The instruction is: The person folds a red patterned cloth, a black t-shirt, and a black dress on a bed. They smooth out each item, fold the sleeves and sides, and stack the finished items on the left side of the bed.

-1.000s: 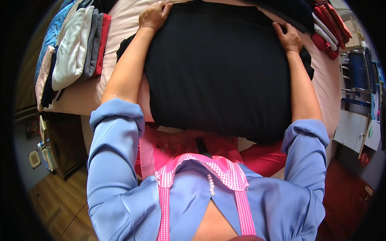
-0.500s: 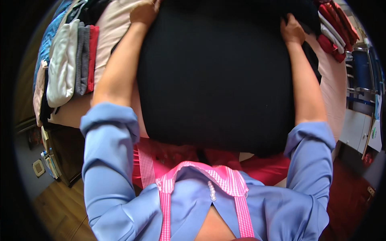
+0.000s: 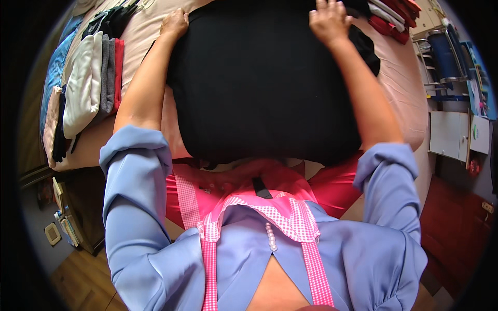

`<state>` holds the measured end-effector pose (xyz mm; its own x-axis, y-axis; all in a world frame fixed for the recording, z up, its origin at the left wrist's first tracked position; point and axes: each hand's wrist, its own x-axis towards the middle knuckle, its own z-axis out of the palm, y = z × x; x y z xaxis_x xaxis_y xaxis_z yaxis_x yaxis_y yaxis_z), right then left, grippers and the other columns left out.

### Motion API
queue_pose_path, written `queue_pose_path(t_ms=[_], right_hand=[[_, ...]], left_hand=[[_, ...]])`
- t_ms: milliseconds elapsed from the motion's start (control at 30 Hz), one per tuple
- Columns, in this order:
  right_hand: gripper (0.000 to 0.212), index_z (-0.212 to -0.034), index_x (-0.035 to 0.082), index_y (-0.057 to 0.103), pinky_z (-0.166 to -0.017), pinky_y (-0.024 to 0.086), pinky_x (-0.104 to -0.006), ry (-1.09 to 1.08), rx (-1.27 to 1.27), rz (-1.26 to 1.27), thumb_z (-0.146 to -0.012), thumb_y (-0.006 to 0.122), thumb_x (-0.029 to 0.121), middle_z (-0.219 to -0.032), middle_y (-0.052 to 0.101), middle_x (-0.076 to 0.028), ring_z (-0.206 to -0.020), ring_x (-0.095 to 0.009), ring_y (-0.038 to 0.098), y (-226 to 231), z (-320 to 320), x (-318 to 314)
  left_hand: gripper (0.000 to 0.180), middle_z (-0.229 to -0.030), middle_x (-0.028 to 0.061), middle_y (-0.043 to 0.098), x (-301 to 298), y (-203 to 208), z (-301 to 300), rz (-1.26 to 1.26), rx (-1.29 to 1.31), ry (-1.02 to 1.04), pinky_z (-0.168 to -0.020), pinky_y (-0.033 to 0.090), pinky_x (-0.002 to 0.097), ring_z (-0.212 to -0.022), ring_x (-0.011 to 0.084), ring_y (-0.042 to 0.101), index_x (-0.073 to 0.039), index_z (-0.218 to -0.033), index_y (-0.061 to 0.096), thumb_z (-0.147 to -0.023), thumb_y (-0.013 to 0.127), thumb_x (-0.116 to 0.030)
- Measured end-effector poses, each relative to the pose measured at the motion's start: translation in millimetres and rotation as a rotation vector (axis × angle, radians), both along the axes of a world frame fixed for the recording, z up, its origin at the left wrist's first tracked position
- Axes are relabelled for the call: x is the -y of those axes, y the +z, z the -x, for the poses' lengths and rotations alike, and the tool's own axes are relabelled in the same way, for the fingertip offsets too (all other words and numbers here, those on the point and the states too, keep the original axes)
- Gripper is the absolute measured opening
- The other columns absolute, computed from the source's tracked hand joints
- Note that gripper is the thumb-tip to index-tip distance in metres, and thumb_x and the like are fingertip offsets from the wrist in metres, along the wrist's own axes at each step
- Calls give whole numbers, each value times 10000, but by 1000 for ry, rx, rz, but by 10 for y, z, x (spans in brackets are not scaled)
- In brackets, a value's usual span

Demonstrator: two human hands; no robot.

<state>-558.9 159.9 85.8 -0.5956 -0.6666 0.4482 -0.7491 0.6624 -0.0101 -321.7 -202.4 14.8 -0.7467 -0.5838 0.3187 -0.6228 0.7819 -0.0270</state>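
A large piece of black cloth (image 3: 264, 83) lies spread over the bed before me, its near edge hanging close to my lap. What kind of garment it is, I cannot tell. My left hand (image 3: 175, 23) is closed on the cloth's far left edge, fingers curled at the border. Toward the far right, my right hand (image 3: 330, 22) rests on the cloth with its fingers stretched out and apart. Some more black fabric (image 3: 367, 52) sticks out past my right forearm.
Folded white, grey and red clothes (image 3: 83, 85) stand in a row on the bed's left side. More folded red and white clothes (image 3: 391, 20) lie at the far right. The pinkish bed sheet (image 3: 402, 103) shows around the cloth. A white cabinet (image 3: 448, 135) stands to the right.
My right hand has moved left and flattened, its fingers now spread on the cloth. My left hand has shifted slightly, still at the left edge. The cloth's near edge sits farther from me.
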Motion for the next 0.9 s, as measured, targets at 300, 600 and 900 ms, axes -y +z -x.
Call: queue_pose_path(t_ms=[300, 600, 900], right_hand=[[558, -1339, 31, 386, -1068, 228, -487, 526, 533, 273, -864, 511, 297, -1396, 337, -193, -1342, -341, 247, -450, -2440, -290], [626, -1456, 141, 173, -1126, 96, -401, 219, 208, -377, -928, 311, 450, -1530, 92, -73, -1414, -230, 58, -489, -2082, -602], [573, -1418, 209, 308, -1095, 177, -486, -125, 118, -235, -925, 329, 499, -1479, 261, -107, -1376, -286, 212, -509, -1098, -1577]], left_hand=[[497, -1305, 166, 486, -3230, 811, -235, -765, -895, -550, -1051, 290, 320, -1253, 226, 420, 68, -1261, 462, -986, 388, -339], [655, -1441, 164, 315, -3625, 161, -435, -396, -265, -283, -1097, 143, 477, -1362, 315, 239, -23, -1371, 362, -939, 280, -508], [743, -1498, 155, 178, -2616, 105, -1092, -188, 101, 133, -1117, 115, 446, -1397, 286, 136, -24, -1424, 229, -919, 253, -569]])
